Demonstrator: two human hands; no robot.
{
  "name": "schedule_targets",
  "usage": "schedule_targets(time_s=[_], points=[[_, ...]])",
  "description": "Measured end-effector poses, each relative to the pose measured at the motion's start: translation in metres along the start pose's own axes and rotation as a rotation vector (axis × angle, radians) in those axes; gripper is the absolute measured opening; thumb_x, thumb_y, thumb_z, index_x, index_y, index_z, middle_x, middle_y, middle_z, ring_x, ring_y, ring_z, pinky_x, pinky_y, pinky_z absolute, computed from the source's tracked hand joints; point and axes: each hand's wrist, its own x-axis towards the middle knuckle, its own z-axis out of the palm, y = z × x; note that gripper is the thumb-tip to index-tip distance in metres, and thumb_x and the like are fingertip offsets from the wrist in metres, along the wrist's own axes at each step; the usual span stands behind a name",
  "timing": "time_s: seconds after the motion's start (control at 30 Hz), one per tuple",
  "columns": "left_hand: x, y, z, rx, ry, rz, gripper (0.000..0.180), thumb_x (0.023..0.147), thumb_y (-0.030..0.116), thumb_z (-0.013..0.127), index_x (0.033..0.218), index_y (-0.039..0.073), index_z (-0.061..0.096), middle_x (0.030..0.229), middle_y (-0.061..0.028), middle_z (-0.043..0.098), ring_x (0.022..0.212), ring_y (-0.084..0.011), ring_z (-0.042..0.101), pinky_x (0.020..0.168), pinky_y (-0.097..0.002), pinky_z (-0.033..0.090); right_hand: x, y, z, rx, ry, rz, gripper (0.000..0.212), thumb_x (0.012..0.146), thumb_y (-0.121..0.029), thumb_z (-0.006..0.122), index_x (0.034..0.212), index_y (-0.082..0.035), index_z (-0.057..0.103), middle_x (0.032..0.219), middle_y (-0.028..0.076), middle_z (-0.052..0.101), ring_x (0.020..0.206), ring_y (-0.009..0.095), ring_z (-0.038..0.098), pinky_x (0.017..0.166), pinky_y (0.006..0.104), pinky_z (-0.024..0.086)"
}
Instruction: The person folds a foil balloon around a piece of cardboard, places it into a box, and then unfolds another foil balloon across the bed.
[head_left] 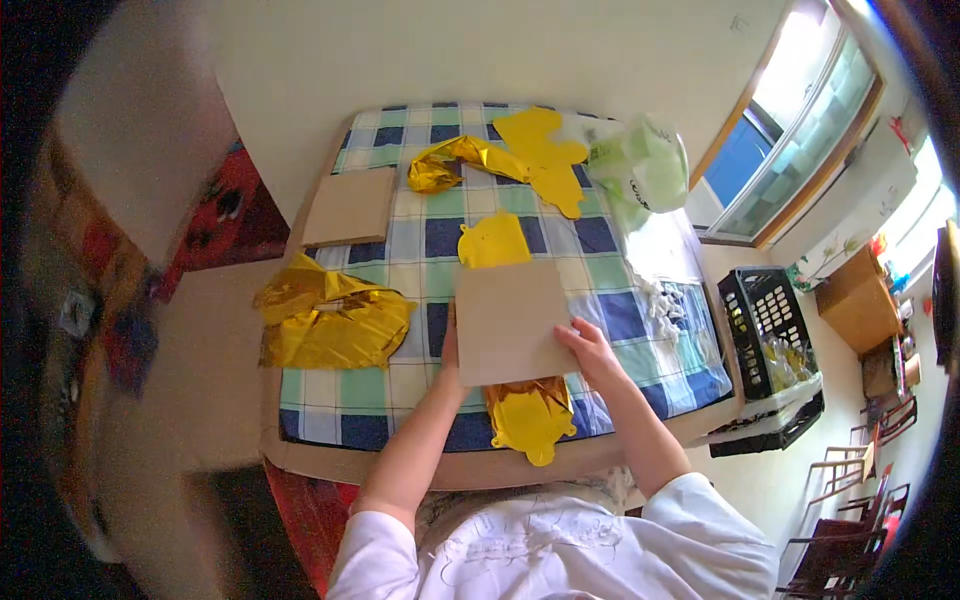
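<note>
My left hand (451, 345) and my right hand (590, 352) grip a flat, square light-brown cardboard piece (512, 322) by its two sides, over the middle of the table. The left fingers are mostly hidden behind its edge, while the right thumb rests on its face. Beneath the cardboard, partly covered, lies a yellow shaped sheet (494, 240); its far end shows beyond the board. Toward me, on the near side, another yellow shaped piece (532, 420) with small rounded tabs sticks out, next to shiny gold foil.
A checked cloth covers the table (365, 402). On it lie crumpled gold foil (340, 325), a second cardboard square (350, 207), more foil (434, 172), yellow sheets (548, 160) and a pale green plastic bag (640, 170). Black crates (765, 310) stand at the right.
</note>
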Motion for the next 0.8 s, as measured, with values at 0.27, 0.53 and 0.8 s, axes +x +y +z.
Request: schedule_targets(time_s=[0.27,0.53,0.8], points=[[-0.009,-0.013,0.013,0.003,-0.023,0.014,0.054,0.088,0.041,0.051,0.136,0.017,0.049,0.140,-0.0074,0.048,0.133,-0.0253,0.037,0.111,-0.0575,0.016,-0.008,-0.041,0.016,-1.217,0.191,-0.339,0.027,0.092,-0.026,0.057,0.110,-0.006,0.062,0.108,0.016,0.065,0.087,0.035,0.064,0.075,0.0411,0.052],[-0.016,-0.029,0.034,0.066,0.019,0.021,0.059,0.081,0.041,0.057,0.134,0.016,0.050,0.137,-0.0091,0.049,0.131,-0.0282,0.038,0.111,-0.0594,0.015,0.015,0.000,0.042,-1.307,-0.046,-0.764,0.042,0.093,-0.026,0.050,0.133,-0.011,0.049,0.141,0.014,0.044,0.131,0.033,0.039,0.109,0.0500,0.028],[0.008,-0.038,0.004,-0.793,0.208,-0.563,0.030,0.092,0.020,0.050,0.110,0.000,0.064,0.097,-0.0135,0.068,0.088,-0.0239,0.065,0.078,-0.0345,0.050,0.016,0.002,0.037,-1.293,-0.015,-0.767,0.043,0.092,-0.023,0.051,0.134,-0.014,0.050,0.139,0.013,0.046,0.132,0.031,0.040,0.109,0.0493,0.028]])
